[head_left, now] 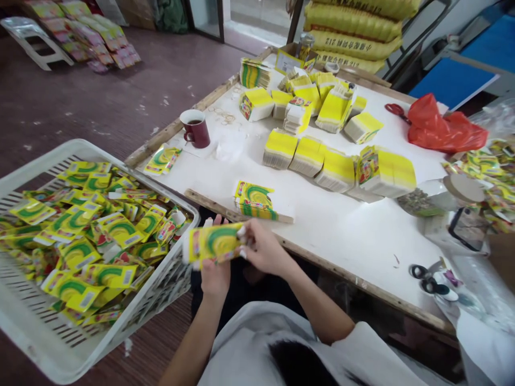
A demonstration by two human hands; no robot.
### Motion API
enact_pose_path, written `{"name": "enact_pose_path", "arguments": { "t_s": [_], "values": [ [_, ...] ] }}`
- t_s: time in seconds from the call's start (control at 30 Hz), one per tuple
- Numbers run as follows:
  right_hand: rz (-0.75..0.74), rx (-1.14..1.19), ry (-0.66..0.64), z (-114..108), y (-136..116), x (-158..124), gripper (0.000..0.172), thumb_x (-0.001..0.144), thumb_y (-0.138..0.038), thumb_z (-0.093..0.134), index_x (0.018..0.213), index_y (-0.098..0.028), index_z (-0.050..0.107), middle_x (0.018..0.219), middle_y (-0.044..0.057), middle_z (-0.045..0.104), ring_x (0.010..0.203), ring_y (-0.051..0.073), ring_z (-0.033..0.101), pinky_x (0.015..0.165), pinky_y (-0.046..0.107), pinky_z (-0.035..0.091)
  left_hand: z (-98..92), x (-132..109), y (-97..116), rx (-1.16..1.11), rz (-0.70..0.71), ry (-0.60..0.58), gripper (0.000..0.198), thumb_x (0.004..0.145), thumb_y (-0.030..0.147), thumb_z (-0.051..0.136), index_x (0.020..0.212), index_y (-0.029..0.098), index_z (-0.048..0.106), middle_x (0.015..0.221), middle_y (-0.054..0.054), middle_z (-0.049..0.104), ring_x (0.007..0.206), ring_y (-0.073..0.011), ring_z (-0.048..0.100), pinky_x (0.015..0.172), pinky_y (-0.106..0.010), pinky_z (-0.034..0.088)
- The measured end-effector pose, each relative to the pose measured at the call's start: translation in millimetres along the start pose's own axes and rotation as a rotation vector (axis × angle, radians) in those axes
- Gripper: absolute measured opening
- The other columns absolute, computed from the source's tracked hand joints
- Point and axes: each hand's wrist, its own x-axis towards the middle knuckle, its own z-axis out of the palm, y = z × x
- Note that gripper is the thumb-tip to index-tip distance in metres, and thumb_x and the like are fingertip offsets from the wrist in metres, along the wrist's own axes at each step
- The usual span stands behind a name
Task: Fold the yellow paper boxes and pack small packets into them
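Both hands hold one yellow-and-green packet (212,242) in front of the table's near edge. My left hand (215,276) grips it from below, fingers behind it. My right hand (261,247) pinches its right end with closed fingers. A small stack of the same packets (254,200) lies on the white table (346,225) just beyond my hands, beside a wooden strip (209,202). To the left stands a white plastic basket (48,343) heaped with several loose packets (92,236).
A maroon cup (196,128) stands at the table's left. Bundles of yellow packets (333,169) fill the middle and back. A red plastic bag (440,126), red scissors (396,111) and black scissors (428,279) lie to the right. Yellow sacks (354,32) are stacked behind.
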Motion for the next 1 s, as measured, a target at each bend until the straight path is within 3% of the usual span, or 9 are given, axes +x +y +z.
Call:
{"name": "enact_pose_path", "arguments": {
  "t_s": [0.1, 0.23, 0.33, 0.5, 0.6, 0.7, 0.8, 0.9, 1.0],
  "values": [
    [-0.01, 0.289, -0.139, 26, -2, -12, 0.044, 0.074, -0.031, 0.075, 0.102, -0.023, 0.043, 0.087, -0.002, 0.055, 0.072, 0.013, 0.051, 0.065, 0.026, 0.045, 11.5, 4, 7, -0.027, 0.092, 0.084, 0.067, 0.072, 0.08, 0.061, 0.097, 0.018, 0.07, 0.088, -0.007, 0.065, 0.086, -0.0225, 0.064, 0.082, -0.034, 0.056],
    [0.02, 0.283, -0.076, 39, 4, -15, 0.066, 0.066, -0.039, 0.085, 0.113, -0.024, 0.042, 0.089, -0.003, 0.053, 0.073, 0.012, 0.049, 0.064, 0.025, 0.043, 9.5, 11, 10, 0.018, 0.081, 0.19, 0.064, 0.062, 0.082, 0.069, 0.073, 0.02, 0.056, 0.067, 0.002, 0.049, 0.059, -0.012, 0.047, 0.061, -0.024, 0.05],
    [0.001, 0.235, -0.032, 29, 6, -12, 0.045, 0.075, -0.039, 0.079, 0.107, -0.023, 0.052, 0.081, -0.004, 0.054, 0.068, 0.012, 0.049, 0.063, 0.025, 0.042, -4.3, 8, 4, 0.157, -0.037, 0.173, 0.063, 0.063, 0.079, 0.072, 0.08, 0.02, 0.06, 0.076, 0.0, 0.059, 0.067, -0.0142, 0.057, 0.066, -0.026, 0.053],
    [-0.054, 0.217, 0.081, 3, 7, -10, 0.009, 0.084, -0.026, 0.064, 0.091, -0.02, 0.063, 0.079, -0.001, 0.064, 0.068, 0.013, 0.057, 0.064, 0.025, 0.045, -23.0, -4, -1, 0.397, -0.065, 0.184, 0.037, 0.072, 0.047, 0.083, 0.088, 0.017, 0.069, 0.086, -0.003, 0.073, 0.077, -0.0185, 0.069, 0.077, -0.031, 0.058],
    [-0.186, 0.059, 0.16, -12, 10, -10, 0.01, 0.084, -0.016, 0.061, 0.09, -0.02, 0.068, 0.081, 0.001, 0.069, 0.072, 0.015, 0.061, 0.065, 0.027, 0.047, -26.9, -1, 10, 0.42, -0.101, 0.09, 0.038, 0.08, 0.05, 0.076, 0.098, 0.016, 0.072, 0.097, -0.008, 0.076, 0.091, -0.0244, 0.072, 0.09, -0.04, 0.058],
    [-0.384, -0.263, 0.238, -28, 9, -11, 0.021, 0.089, -0.01, 0.055, 0.092, -0.023, 0.072, 0.088, 0.004, 0.072, 0.083, 0.018, 0.062, 0.077, 0.033, 0.049, -33.4, 8, 31, 0.385, -0.033, -0.069, 0.062, 0.083, 0.067, 0.064, 0.124, 0.02, 0.065, 0.127, -0.013, 0.069, 0.118, -0.03, 0.066, 0.106, -0.047, 0.049],
    [-0.515, -0.582, 0.176, -34, 2, -13, 0.026, 0.094, -0.01, 0.054, 0.089, -0.027, 0.073, 0.087, 0.002, 0.073, 0.09, 0.019, 0.058, 0.098, 0.041, 0.043, -37.7, 14, 48, 0.577, 0.005, -0.288, 0.089, 0.069, 0.072, 0.075, 0.14, 0.024, 0.051, 0.147, -0.015, 0.055, 0.138, -0.0338, 0.049, 0.118, -0.051, 0.035],
    [-0.616, -0.626, 0.038, -22, -2, -16, 0.025, 0.093, -0.01, 0.054, 0.092, -0.029, 0.071, 0.09, -0.001, 0.072, 0.097, 0.018, 0.058, 0.118, 0.046, 0.029, -29.6, 11, 51, 0.88, -0.14, -0.491, 0.097, 0.06, 0.051, 0.09, 0.142, 0.023, 0.046, 0.143, -0.015, 0.057, 0.134, -0.034, 0.053, 0.114, -0.05, 0.04],
    [-0.511, -0.404, 0.273, -3, 1, -17, 0.03, 0.088, -0.021, 0.063, 0.117, -0.026, 0.063, 0.117, 0.007, 0.065, 0.12, 0.024, 0.055, 0.119, 0.052, 0.03, -15.1, 3, 41, 1.011, -0.224, -0.478, 0.072, 0.073, 0.04, 0.079, 0.134, 0.021, 0.047, 0.118, -0.009, 0.069, 0.106, -0.0263, 0.069, 0.093, -0.04, 0.055]
  ]
}}
